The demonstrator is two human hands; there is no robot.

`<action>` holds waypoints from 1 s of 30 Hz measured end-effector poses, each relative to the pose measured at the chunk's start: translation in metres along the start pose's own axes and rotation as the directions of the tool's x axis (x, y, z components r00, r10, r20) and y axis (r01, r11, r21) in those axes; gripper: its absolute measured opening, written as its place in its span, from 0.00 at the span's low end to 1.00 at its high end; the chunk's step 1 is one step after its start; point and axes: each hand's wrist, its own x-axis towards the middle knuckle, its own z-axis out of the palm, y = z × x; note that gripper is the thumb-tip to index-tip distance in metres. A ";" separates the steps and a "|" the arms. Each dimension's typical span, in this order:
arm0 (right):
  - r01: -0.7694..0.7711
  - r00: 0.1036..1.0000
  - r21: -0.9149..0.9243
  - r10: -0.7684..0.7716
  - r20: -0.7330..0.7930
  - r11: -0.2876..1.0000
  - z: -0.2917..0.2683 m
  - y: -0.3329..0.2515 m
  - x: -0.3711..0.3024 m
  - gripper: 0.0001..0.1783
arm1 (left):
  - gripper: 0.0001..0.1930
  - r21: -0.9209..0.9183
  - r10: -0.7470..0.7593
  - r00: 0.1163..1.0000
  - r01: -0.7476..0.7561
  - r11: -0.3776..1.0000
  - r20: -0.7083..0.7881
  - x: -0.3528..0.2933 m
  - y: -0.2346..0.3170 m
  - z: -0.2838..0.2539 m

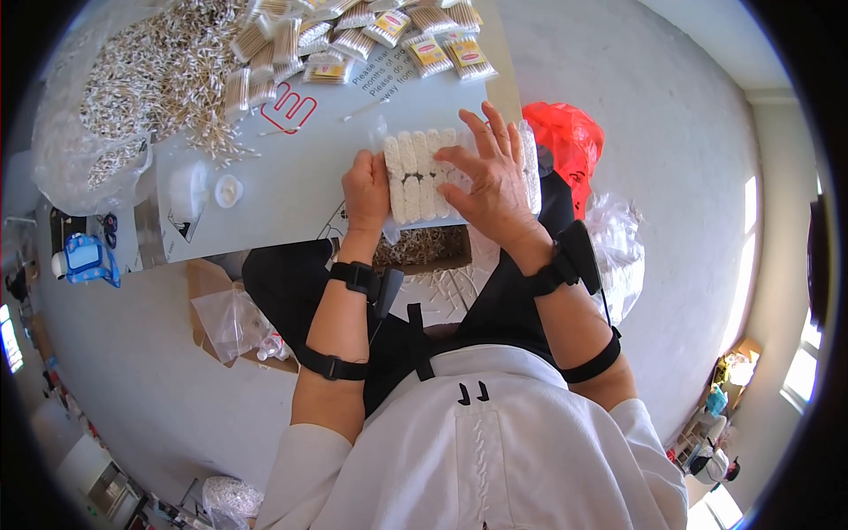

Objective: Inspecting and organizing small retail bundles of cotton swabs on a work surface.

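Note:
Before me at the table's front edge lies a clear bag of cotton swab packs (409,196), lined up in rows with their white tips facing up. My left hand (365,190) is closed at the bag's left end, its fingers curled against the plastic. Over the right half of the bag spreads my right hand (496,184), with thumb and index finger touching the packs and the other fingers raised. That hand hides part of the rows. Below the bag, between my legs, a cardboard box (459,258) holds loose cotton swabs.
A heap of loose cotton swabs (168,79) spills from a clear bag at the table's far left. Several small swab packs (353,42) lie at the back. A white round container (229,190) stands at left. To the right are a red plastic bag (570,141) and a clear bag (614,252).

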 end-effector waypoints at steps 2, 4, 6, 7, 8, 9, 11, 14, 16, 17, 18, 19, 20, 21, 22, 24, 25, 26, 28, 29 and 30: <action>0.012 1.000 0.013 -0.012 -0.016 1.000 0.004 -0.004 0.000 0.18 | 0.16 -0.017 -0.022 1.000 0.022 1.000 0.017 0.000 0.001 0.000; 0.025 0.999 0.029 -0.024 -0.030 0.999 0.006 -0.006 0.000 0.18 | 0.15 -0.008 -0.006 1.000 0.006 1.000 0.007 0.000 0.001 0.001; 0.016 1.000 0.031 -0.015 -0.021 0.999 0.009 -0.007 -0.001 0.19 | 0.15 0.003 0.009 1.000 -0.008 1.000 -0.004 0.000 0.001 0.001; 0.016 1.000 0.032 -0.016 -0.020 0.999 0.009 -0.006 0.000 0.19 | 0.15 0.003 0.006 1.000 -0.006 1.000 0.001 0.000 0.001 0.001; 0.011 1.000 0.037 -0.011 -0.017 0.999 0.009 -0.005 0.000 0.19 | 0.15 0.004 0.003 1.000 -0.003 1.000 0.005 0.001 0.001 0.001; 0.006 1.000 0.042 -0.005 -0.015 0.999 0.009 -0.005 0.001 0.19 | 0.15 0.004 0.003 1.000 -0.003 1.000 0.005 0.001 0.001 0.000; 0.004 1.000 0.040 -0.004 -0.013 0.999 0.010 -0.005 0.001 0.19 | 0.15 0.012 -0.002 1.000 0.002 1.000 0.006 0.000 0.000 0.001; -0.002 1.000 0.043 0.003 -0.017 0.999 0.010 -0.004 0.001 0.20 | 0.15 0.011 -0.007 1.000 0.007 1.000 0.014 0.000 0.000 0.001; -0.005 1.000 0.051 0.006 -0.022 0.999 0.011 -0.004 0.001 0.20 | 0.15 0.008 0.003 1.000 -0.003 1.000 0.010 0.001 0.000 0.001; -0.007 1.000 0.052 0.008 -0.022 0.999 0.011 -0.004 0.001 0.20 | 0.15 0.006 0.013 1.000 -0.013 1.000 0.005 0.001 0.000 0.001; -0.008 1.000 0.054 0.009 -0.022 0.999 0.011 -0.004 0.001 0.20 | 0.15 0.007 0.014 1.000 -0.014 1.000 0.004 0.001 0.000 0.000; -0.009 1.000 0.053 0.010 -0.023 0.999 0.012 -0.004 0.001 0.20 | 0.15 0.013 0.011 1.000 -0.011 1.000 0.007 0.001 0.000 0.000; -0.010 1.000 0.056 0.011 -0.025 0.998 0.012 -0.004 0.001 0.20 | 0.16 0.018 0.007 1.000 -0.008 1.000 0.011 0.001 0.000 0.000; -0.010 1.000 0.060 0.012 -0.026 0.998 0.012 -0.004 0.001 0.20 | 0.16 0.019 0.008 1.000 -0.009 1.000 0.011 0.001 0.001 0.000; -0.010 1.000 0.059 0.012 -0.027 0.998 0.012 -0.003 0.001 0.20 | 0.15 0.015 0.015 1.000 -0.015 1.000 0.006 0.001 0.000 0.000; -0.011 1.000 0.056 0.013 -0.023 0.998 0.012 -0.003 0.001 0.20 | 0.15 0.012 0.023 1.000 -0.023 1.000 0.002 0.001 0.000 0.001; -0.011 1.000 0.057 0.012 -0.024 0.998 0.012 -0.003 0.001 0.20 | 0.15 0.012 0.011 1.000 -0.011 1.000 0.010 0.001 0.000 0.001; -0.015 1.000 0.057 0.016 -0.012 0.998 0.012 -0.004 0.001 0.20 | 0.15 0.013 -0.001 1.000 0.001 1.000 0.018 0.001 0.000 0.000; -0.018 1.000 0.059 0.018 0.000 0.998 0.013 -0.008 0.001 0.21 | 0.15 0.001 -0.005 1.000 0.005 1.000 0.014 0.001 0.001 0.000; -0.023 1.000 0.058 0.023 -0.010 0.998 0.014 -0.012 0.001 0.21 | 0.15 -0.011 -0.009 1.000 0.010 1.000 0.012 0.001 0.001 0.000; -0.027 0.999 0.056 0.028 -0.019 0.998 0.016 -0.014 0.001 0.22 | 0.15 -0.009 -0.010 1.000 0.010 1.000 0.010 0.000 0.000 0.000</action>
